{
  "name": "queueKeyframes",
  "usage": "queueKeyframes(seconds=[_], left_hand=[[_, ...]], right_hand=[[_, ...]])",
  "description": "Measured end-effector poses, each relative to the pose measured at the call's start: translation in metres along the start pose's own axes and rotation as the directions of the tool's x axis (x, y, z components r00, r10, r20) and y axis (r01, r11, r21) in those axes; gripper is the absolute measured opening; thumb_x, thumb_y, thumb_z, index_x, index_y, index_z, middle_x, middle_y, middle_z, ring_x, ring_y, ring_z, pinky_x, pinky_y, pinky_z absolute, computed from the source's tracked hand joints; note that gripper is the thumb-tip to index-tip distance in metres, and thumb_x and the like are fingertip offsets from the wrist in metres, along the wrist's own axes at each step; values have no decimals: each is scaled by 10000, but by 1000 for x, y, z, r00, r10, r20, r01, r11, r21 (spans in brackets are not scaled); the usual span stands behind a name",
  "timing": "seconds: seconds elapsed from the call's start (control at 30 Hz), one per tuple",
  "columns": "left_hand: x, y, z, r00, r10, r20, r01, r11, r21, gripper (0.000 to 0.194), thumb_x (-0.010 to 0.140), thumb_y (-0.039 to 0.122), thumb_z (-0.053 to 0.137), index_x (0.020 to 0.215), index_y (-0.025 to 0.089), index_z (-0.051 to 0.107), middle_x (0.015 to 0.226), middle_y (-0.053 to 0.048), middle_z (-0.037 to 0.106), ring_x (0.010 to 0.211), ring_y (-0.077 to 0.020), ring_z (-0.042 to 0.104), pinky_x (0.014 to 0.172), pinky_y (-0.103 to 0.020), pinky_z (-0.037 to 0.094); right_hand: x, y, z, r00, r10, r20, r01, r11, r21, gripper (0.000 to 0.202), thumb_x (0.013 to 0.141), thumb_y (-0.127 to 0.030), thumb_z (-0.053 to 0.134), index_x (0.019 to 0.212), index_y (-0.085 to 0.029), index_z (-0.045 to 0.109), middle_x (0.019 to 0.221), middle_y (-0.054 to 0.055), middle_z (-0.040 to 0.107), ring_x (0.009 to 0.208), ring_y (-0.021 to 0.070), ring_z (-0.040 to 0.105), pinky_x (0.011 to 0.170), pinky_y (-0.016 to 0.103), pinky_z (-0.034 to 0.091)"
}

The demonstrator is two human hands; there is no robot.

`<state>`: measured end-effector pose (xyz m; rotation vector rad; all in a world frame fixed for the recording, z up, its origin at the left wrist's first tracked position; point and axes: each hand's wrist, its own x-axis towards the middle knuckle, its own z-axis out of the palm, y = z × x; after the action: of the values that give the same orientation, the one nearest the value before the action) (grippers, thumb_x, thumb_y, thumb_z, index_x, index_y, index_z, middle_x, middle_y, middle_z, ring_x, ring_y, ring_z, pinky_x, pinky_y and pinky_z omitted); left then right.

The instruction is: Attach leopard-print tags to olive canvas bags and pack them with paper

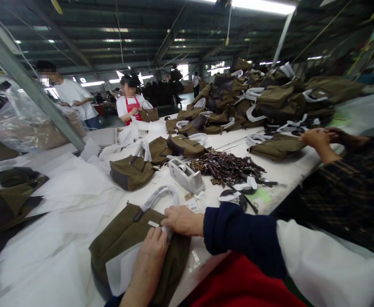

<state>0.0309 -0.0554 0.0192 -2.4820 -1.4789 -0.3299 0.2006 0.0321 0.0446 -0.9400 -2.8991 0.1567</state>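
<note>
In front of me an olive-green handbag (119, 241) with dark trim lies on the white table. Its looped handle (161, 192) is wrapped in white material. My right hand (182, 219) is closed, with its fingertips pinching the wrapped handle at its near end. Beside it, my left hand (151, 251) has its fingers bent together on the same end of the wrapping, over the bag. Part of what the fingertips grip is hidden. A sheet of white tissue paper (121, 266) sticks out by my left wrist. A small white strip (153, 224) shows near the fingertips.
A tape dispenser (185, 175) stands beyond the bag, beside a heap of dark brown straps (228, 164). White tissue sheets (68, 183) spread at left. Many similar bags (264, 100) are piled behind. At right, a co-worker's hands (321, 138) are by another bag (273, 147).
</note>
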Motion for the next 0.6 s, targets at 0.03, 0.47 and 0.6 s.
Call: queueKeyframes(seconds=[0.03, 0.47, 0.6], left_hand=[[0, 0, -2, 1000, -8, 23, 8, 1000, -7, 156, 886, 95, 508, 886, 159, 650, 916, -83, 637, 899, -240, 580, 863, -358, 507], [4, 2, -51, 962, -193, 193, 232, 950, -207, 208, 969, 200, 437, 924, 197, 640, 955, -58, 633, 936, -217, 602, 844, -340, 507], [-2, -2, -64, 933, -301, 195, 317, 947, -51, 212, 943, 199, 485, 1107, 190, 620, 999, -66, 656, 988, -237, 609, 862, -357, 488]], right_hand=[[4, 3, -1, 1000, 24, -8, -24, 1000, 7, 205, 927, -211, 505, 980, -210, 704, 948, 92, 595, 824, 210, 561, 592, 264, 403], [-16, 11, -3, 980, -170, -101, 188, 961, 204, 282, 900, -271, 630, 1165, -175, 616, 1029, 83, 579, 969, 196, 521, 868, 292, 421], [-2, -5, -13, 969, -174, -174, 213, 948, 237, 324, 876, -302, 664, 1165, -162, 622, 1038, 97, 604, 966, 208, 522, 874, 312, 415]])
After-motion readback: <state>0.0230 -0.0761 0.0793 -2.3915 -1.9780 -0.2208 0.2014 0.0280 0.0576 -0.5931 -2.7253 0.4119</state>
